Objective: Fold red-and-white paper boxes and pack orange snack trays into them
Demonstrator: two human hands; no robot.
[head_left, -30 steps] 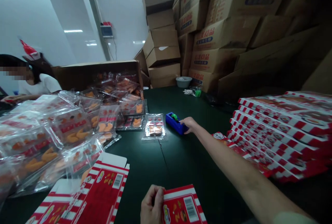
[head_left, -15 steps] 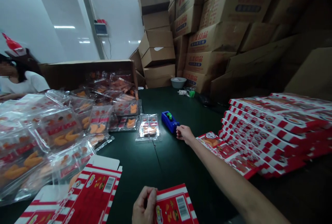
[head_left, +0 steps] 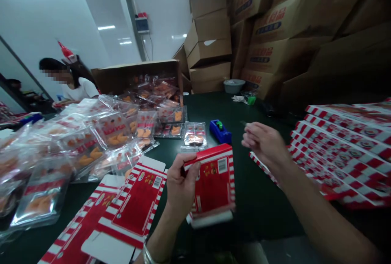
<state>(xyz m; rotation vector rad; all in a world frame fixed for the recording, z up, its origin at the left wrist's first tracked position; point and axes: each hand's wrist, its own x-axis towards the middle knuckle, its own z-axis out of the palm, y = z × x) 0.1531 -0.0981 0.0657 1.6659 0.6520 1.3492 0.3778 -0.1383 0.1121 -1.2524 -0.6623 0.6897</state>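
Note:
In the head view my left hand (head_left: 182, 180) grips a red-and-white striped cardboard box (head_left: 213, 180) by its upper left edge, thumb across the printed face. The box is tilted, and a white flap hangs out at its lower end. My right hand (head_left: 263, 141) is raised to the right of the box, apart from it, its fingertips pinched. A small clear strip of tape (head_left: 243, 123) sticks out from those fingertips. The blue tape dispenser (head_left: 220, 132) with a green core stands on the dark table just beyond the box.
Flat striped cartons (head_left: 139, 199) lie at left. Clear packs of orange pieces (head_left: 88, 150) are heaped behind them, before a large carton (head_left: 137, 66). Striped boxes (head_left: 342, 154) are stacked at right. A grey bowl (head_left: 234, 86) stands at the back. A person (head_left: 76, 86) sits far left.
My right hand has left the tape dispenser and come back nearer with a piece of tape. My left hand has raised the box off the table area in front of me. The view has shifted left.

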